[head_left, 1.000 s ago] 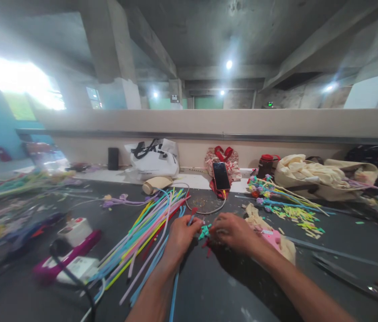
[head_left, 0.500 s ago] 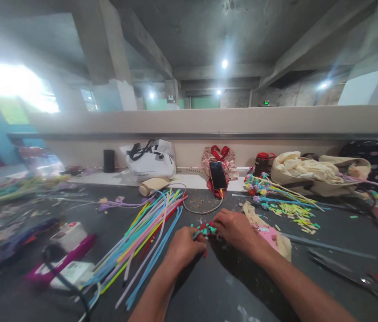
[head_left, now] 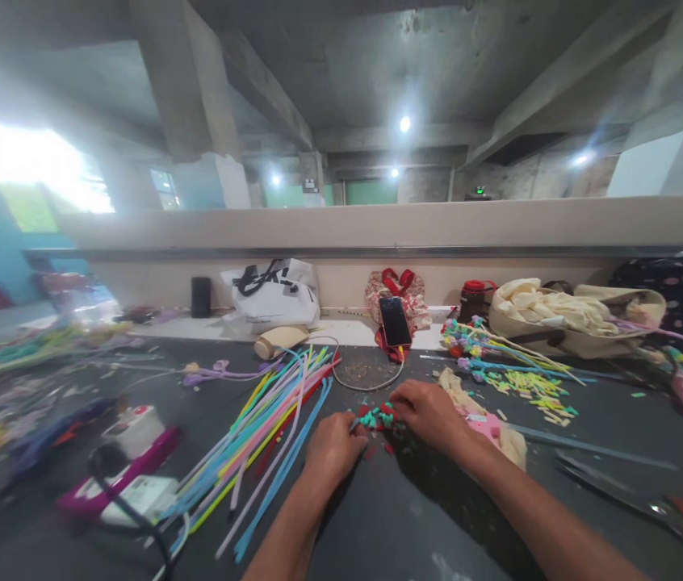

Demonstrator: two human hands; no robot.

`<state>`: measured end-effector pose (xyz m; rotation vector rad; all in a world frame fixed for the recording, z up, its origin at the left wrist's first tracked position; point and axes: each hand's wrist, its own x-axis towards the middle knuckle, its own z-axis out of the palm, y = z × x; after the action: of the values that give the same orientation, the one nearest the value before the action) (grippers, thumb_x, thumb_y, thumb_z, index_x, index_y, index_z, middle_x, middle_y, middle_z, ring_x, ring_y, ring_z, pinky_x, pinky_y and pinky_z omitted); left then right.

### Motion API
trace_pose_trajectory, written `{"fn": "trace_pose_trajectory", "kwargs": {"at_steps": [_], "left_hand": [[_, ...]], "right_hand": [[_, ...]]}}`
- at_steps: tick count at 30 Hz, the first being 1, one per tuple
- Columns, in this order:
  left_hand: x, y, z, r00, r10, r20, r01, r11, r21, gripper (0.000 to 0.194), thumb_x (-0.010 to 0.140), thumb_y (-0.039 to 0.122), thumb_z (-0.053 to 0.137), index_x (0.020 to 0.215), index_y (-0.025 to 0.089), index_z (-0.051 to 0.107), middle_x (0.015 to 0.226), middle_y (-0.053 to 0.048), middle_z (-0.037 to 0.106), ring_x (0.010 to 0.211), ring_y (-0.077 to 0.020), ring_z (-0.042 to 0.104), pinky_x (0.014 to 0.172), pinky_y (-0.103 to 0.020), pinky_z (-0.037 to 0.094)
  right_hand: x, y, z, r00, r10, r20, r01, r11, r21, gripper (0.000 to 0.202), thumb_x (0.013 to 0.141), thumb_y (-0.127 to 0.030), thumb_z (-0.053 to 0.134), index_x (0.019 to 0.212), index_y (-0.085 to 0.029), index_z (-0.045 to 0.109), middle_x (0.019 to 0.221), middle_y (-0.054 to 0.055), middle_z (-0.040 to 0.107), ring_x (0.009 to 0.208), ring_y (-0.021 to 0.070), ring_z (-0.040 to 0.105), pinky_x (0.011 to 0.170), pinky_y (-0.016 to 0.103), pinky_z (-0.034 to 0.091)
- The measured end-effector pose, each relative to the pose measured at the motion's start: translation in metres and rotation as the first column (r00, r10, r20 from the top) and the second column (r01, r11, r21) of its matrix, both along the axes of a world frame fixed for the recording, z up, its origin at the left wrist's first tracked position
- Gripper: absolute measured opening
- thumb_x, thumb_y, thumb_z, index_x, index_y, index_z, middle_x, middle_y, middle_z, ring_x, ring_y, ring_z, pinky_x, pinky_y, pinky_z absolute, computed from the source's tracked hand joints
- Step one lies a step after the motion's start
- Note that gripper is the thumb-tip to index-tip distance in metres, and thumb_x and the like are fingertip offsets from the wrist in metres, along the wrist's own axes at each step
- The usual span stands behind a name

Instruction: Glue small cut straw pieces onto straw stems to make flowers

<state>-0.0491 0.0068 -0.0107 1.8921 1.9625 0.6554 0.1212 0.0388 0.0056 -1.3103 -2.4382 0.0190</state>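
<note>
Red and green scraps (head_left: 378, 416) lie in a small heap at the centre of the frame, just below its middle, on a dark tabletop (head_left: 402, 516). Two bare hands reach in from the bottom edge. The left hand (head_left: 335, 445) sits at the heap's left end, fingers curled close together with a bluish bit at the tips; whether it grips that bit cannot be told. The right hand (head_left: 429, 410) is at the heap's right side, fingers bent downward and narrow; its fingertips are partly hidden, so what it holds is unclear.

Left of centre, long fuzzy stems (head_left: 266, 440) in blue, pink, yellow and lilac lie in a slanting bundle. Beyond the heap, a phone (head_left: 395, 321) leans against a red-and-white patterned bag (head_left: 417, 290), with a cable (head_left: 361, 389) curving from its lower end. Yellow-green snippets (head_left: 541, 386) are scattered at right, and open scissors (head_left: 638, 502) lie at lower right.
</note>
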Motion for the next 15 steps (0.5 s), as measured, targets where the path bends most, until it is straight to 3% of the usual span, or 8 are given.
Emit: {"fn": "trace_pose_trajectory", "kwargs": {"at_steps": [6, 10, 15], "left_hand": [[-0.003, 0.001, 0.002, 0.999, 0.01, 0.054, -0.012, 0.999, 0.036, 0.014, 0.062, 0.022, 0.051, 0.051, 0.018, 0.057, 0.049, 0.0, 0.055, 0.053, -0.0144, 0.05, 0.05, -0.023, 0.025], [-0.008, 0.005, 0.004, 0.994, 0.032, 0.104, -0.037, 0.998, 0.054, 0.016, 0.063, 0.027, 0.05, 0.052, 0.018, 0.057, 0.047, 0.001, 0.052, 0.052, -0.0147, 0.048, 0.05, -0.023, 0.025], [-0.012, 0.007, 0.008, 0.983, 0.044, 0.177, -0.059, 0.995, 0.078, 0.017, 0.063, 0.03, 0.049, 0.054, 0.018, 0.056, 0.049, 0.002, 0.051, 0.054, -0.0141, 0.047, 0.052, -0.022, 0.026]], "right_hand": [[-0.011, -0.006, -0.007, 0.985, 0.087, 0.148, -0.091, 0.996, 0.024, 0.021, 0.08, -0.024, 0.046, 0.081, -0.022, 0.066, 0.084, 0.006, 0.061, 0.08, 0.0183, 0.053, 0.064, 0.025, 0.035], [-0.011, -0.005, -0.007, 0.979, 0.028, 0.2, -0.04, 0.998, 0.056, 0.023, 0.08, -0.015, 0.042, 0.078, -0.015, 0.065, 0.082, 0.01, 0.059, 0.079, 0.0196, 0.051, 0.064, 0.027, 0.034], [-0.01, -0.005, -0.007, 0.978, 0.008, 0.21, -0.018, 0.999, 0.046, 0.023, 0.08, -0.011, 0.042, 0.083, -0.017, 0.064, 0.083, 0.009, 0.058, 0.079, 0.0186, 0.051, 0.062, 0.026, 0.034]]}}
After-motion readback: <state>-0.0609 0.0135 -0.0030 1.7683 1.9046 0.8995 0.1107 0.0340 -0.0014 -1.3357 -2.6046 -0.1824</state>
